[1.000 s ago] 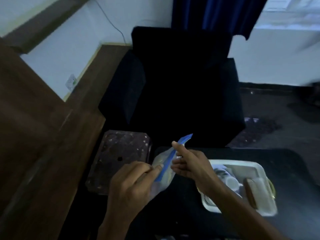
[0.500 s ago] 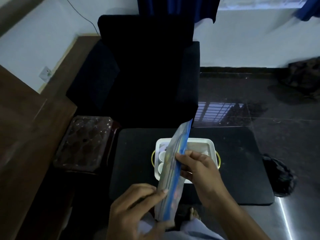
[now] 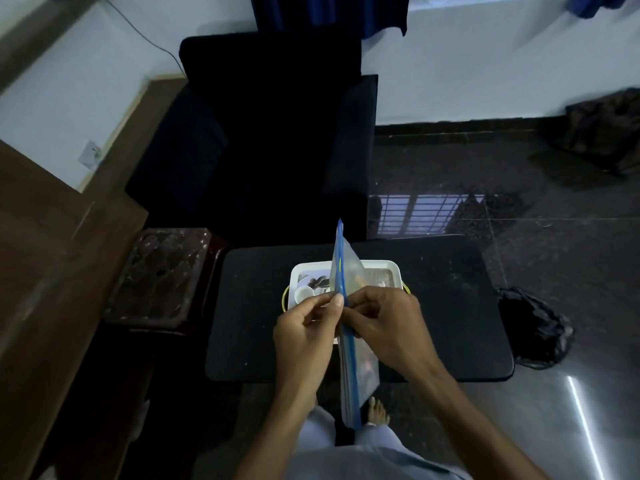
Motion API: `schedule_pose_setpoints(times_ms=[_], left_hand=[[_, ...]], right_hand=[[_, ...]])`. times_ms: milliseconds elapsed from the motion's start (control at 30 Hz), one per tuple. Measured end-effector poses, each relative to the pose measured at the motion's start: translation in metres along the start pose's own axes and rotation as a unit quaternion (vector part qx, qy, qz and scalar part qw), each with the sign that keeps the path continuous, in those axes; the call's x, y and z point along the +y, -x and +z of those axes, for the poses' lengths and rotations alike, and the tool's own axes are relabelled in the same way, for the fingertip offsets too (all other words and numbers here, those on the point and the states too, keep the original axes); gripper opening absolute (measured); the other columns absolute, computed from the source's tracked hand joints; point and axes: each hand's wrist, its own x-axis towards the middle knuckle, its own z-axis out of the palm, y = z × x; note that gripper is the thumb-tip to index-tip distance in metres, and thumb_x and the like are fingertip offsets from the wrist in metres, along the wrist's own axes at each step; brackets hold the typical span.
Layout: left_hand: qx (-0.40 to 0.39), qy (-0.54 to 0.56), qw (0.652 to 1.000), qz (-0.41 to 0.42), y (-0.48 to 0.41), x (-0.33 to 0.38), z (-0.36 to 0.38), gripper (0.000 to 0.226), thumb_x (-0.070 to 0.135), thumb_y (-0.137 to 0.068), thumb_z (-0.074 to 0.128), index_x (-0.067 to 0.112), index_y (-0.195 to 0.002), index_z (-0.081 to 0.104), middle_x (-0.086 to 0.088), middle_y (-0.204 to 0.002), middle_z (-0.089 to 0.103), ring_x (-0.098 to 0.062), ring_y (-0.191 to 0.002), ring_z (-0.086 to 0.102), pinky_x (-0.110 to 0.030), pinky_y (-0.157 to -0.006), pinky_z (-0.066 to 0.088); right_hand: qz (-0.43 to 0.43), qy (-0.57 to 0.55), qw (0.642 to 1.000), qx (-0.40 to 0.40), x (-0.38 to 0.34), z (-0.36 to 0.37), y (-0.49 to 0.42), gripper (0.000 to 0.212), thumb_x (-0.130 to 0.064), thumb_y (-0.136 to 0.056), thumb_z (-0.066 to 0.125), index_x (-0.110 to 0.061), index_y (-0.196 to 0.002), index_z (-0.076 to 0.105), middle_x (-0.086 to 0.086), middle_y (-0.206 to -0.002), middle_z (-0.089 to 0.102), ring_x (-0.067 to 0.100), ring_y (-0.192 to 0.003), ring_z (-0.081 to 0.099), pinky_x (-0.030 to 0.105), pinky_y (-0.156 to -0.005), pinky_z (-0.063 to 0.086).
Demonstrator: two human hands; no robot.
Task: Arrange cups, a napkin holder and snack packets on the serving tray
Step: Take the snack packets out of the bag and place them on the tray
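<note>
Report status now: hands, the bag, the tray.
Left hand and right hand both pinching the clear blue-edged zip bag, held edge-on above the white rectangular serving tray. Small white cup on tray. Nothing in the way.

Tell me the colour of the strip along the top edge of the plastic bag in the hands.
Blue, seen in the head view: the zip-lock bag's seal strip.

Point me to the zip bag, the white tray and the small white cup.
zip bag (image 3: 343, 271): head view, clear upper panel beside the blue strip.
white tray (image 3: 381, 263): head view, far rim.
small white cup (image 3: 304, 292): head view, its rim, at the tray's left side.
</note>
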Motion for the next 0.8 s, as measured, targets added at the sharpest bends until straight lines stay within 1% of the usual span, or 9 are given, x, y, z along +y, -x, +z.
schedule_pose_setpoints(times_ms=[133,267,333,433,500,600,633,733,800], left_hand=[[-0.008,-0.025,1.0,-0.016,-0.003,0.005,0.008,0.021,0.042,-0.084,0.077,0.022,-0.087,0.08,-0.001,-0.081,0.08,-0.017,-0.08,0.078,-0.042,-0.072,0.065],[-0.016,-0.042,0.998,-0.038,-0.005,0.007,0.008,0.02,0.037,-0.089,0.074,0.02,-0.079,0.08,-0.001,-0.074,0.079,-0.013,-0.072,0.077,-0.023,-0.06,0.059],[-0.021,-0.03,0.997,-0.065,-0.007,0.01,0.007,0.022,0.034,-0.091,0.071,0.02,-0.078,0.08,-0.003,-0.074,0.078,-0.016,-0.073,0.077,-0.02,-0.059,0.057],[-0.029,0.017,0.991,-0.133,-0.014,0.013,0.003,0.022,0.029,-0.093,0.069,0.017,-0.08,0.081,-0.008,-0.078,0.079,-0.023,-0.076,0.078,-0.023,-0.058,0.057],[-0.038,0.049,0.985,-0.163,-0.021,0.015,-0.001,0.021,0.025,-0.095,0.067,0.016,-0.083,0.082,-0.011,-0.084,0.08,-0.027,-0.081,0.078,-0.025,-0.06,0.058],[-0.046,0.086,0.98,-0.175,-0.033,0.017,-0.005,0.022,0.022,-0.097,0.063,0.012,-0.09,0.081,-0.013,-0.09,0.08,-0.03,-0.086,0.078,-0.028,-0.065,0.06],[-0.046,0.103,0.977,-0.18,-0.037,0.017,-0.007,0.022,0.021,-0.097,0.062,0.01,-0.093,0.081,-0.013,-0.091,0.08,-0.029,-0.086,0.077,-0.028,-0.065,0.06],[-0.055,0.146,0.971,-0.182,-0.053,0.02,-0.012,0.021,0.02,-0.099,0.06,0.009,-0.103,0.078,-0.012,-0.096,0.08,-0.021,-0.084,0.077,-0.024,-0.062,0.058],[-0.066,0.165,0.968,-0.176,-0.063,0.022,-0.015,0.021,0.02,-0.1,0.06,0.01,-0.104,0.078,-0.012,-0.099,0.08,-0.019,-0.087,0.078,-0.023,-0.063,0.059]], right_hand=[[0.008,-0.015,1.0,-0.005,0.011,-0.005,-0.001,0.007,-0.022,-0.083,0.077,-0.017,-0.078,0.076,-0.005,-0.065,0.075,0.003,-0.059,0.071,0.032,-0.062,0.062],[0.032,-0.08,0.995,-0.055,0.019,0.0,-0.004,0.009,-0.019,-0.078,0.082,-0.014,-0.078,0.075,-0.002,-0.067,0.076,0.007,-0.061,0.073,0.022,-0.059,0.058],[0.044,-0.129,0.988,-0.077,0.021,0.001,-0.007,0.013,-0.023,-0.075,0.084,-0.014,-0.078,0.075,0.0,-0.07,0.076,0.011,-0.065,0.073,0.02,-0.061,0.057],[0.072,-0.177,0.977,-0.091,0.022,0.003,-0.013,0.021,-0.034,-0.07,0.083,-0.016,-0.078,0.076,0.007,-0.075,0.076,0.017,-0.069,0.071,0.026,-0.068,0.059],[0.08,-0.176,0.977,-0.088,0.021,0.006,-0.017,0.024,-0.04,-0.069,0.081,-0.018,-0.078,0.076,0.007,-0.076,0.076,0.016,-0.069,0.07,0.029,-0.071,0.059],[0.08,-0.17,0.98,-0.066,0.014,0.012,-0.025,0.021,-0.037,-0.073,0.081,-0.017,-0.077,0.075,0.002,-0.072,0.076,0.009,-0.063,0.07,0.02,-0.062,0.056],[0.084,-0.18,0.979,-0.047,0.012,0.015,-0.027,0.019,-0.034,-0.076,0.081,-0.016,-0.077,0.075,0.002,-0.071,0.075,0.008,-0.062,0.069,0.02,-0.062,0.055],[0.087,-0.153,0.983,0.055,0.003,0.025,-0.033,0.024,-0.04,-0.076,0.082,-0.019,-0.081,0.072,0.002,-0.071,0.074,0.015,-0.064,0.07,0.034,-0.064,0.06],[0.079,-0.109,0.985,0.109,-0.005,0.028,-0.037,0.031,-0.048,-0.073,0.082,-0.022,-0.087,0.072,-0.001,-0.075,0.073,0.013,-0.071,0.072,0.038,-0.069,0.062]])
